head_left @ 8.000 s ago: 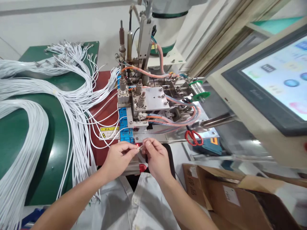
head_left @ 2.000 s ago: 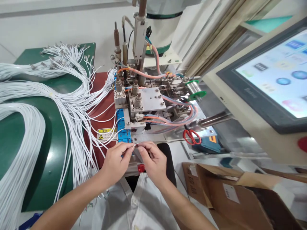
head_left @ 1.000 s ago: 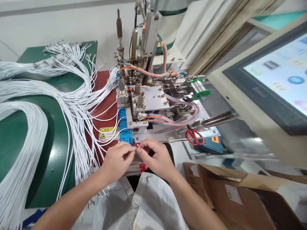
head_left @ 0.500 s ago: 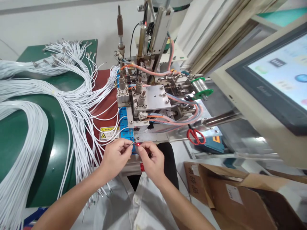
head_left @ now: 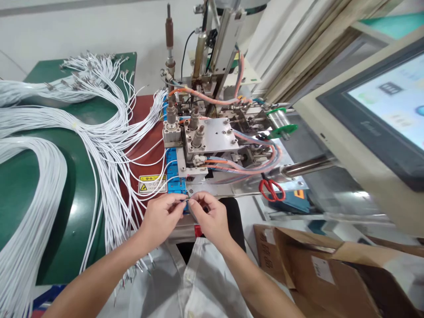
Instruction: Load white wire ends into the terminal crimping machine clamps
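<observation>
My left hand is closed in a pinch on the thin wire end of a cable, at the front end of a row of blue clamp blocks. Touching or almost touching its fingertips is my right hand, thumb and forefinger pressed together at the same wire end. What lies between the right fingertips is too small and covered to make out. White cables fan out to the left of my hands, several of them running into the blue blocks of the machine.
A green table carries cable bundles on the left. Red-handled scissors hang at the machine's right edge, below a solder wire spool. A screen juts in at right, above open cardboard boxes.
My fingertips have come closer together over the wire end. The red light spot seen between them earlier no longer shows. The view has shifted slightly.
</observation>
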{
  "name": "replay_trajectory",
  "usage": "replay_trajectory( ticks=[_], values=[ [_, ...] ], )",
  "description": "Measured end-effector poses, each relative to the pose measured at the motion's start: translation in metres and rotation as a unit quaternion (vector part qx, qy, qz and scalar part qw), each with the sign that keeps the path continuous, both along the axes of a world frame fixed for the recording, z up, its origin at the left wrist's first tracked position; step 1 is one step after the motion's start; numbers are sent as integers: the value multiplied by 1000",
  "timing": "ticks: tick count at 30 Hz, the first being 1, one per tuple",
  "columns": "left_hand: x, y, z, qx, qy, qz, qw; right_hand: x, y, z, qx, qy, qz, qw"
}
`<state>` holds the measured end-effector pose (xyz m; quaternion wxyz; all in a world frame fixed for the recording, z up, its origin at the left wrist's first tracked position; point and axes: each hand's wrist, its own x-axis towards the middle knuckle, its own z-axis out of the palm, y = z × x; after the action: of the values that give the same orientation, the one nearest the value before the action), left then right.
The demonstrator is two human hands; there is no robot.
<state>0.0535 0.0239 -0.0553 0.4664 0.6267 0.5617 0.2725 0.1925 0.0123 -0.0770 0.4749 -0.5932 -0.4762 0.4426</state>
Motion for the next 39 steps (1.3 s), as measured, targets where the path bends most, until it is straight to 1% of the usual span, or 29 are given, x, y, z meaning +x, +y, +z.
replay_trajectory(
  ticks=[2,3,6,8,10,15,19,22,24,27,30,34,36,39],
  values=[
    [-5,4,5,21,53,-36,998,3,2,-2,29,-57,7,998],
    [-8,7,9,39,86,-56,994,4,3,-5,31,-65,7,997],
    [-17,15,15,98,179,-103,973,6,6,-14,-6,-38,9,999],
    [-20,18,15,123,215,-118,962,5,8,-19,-30,-28,16,999],
    [-21,19,13,133,232,-124,956,4,8,-23,-44,-29,21,998],
    [-20,18,5,159,249,-121,948,5,12,-28,-74,10,32,997],
    [-18,19,4,171,256,-117,944,7,18,-30,-95,46,54,993],
    [-17,19,3,174,262,-119,942,7,20,-30,-107,55,70,990],
    [-18,20,1,179,261,-123,941,9,21,-31,-111,36,83,990],
    [-19,21,-1,183,250,-122,943,15,21,-30,-98,-24,100,990],
    [-21,22,-3,188,239,-123,945,19,22,-29,-42,-112,92,989],
    [-22,22,-5,210,239,-130,939,11,24,-30,27,-222,96,970],
    [-22,22,-5,220,239,-130,937,4,23,-34,43,-237,86,967],
    [-21,19,-5,222,248,-128,934,-3,22,-41,38,-198,59,978]
  ],
)
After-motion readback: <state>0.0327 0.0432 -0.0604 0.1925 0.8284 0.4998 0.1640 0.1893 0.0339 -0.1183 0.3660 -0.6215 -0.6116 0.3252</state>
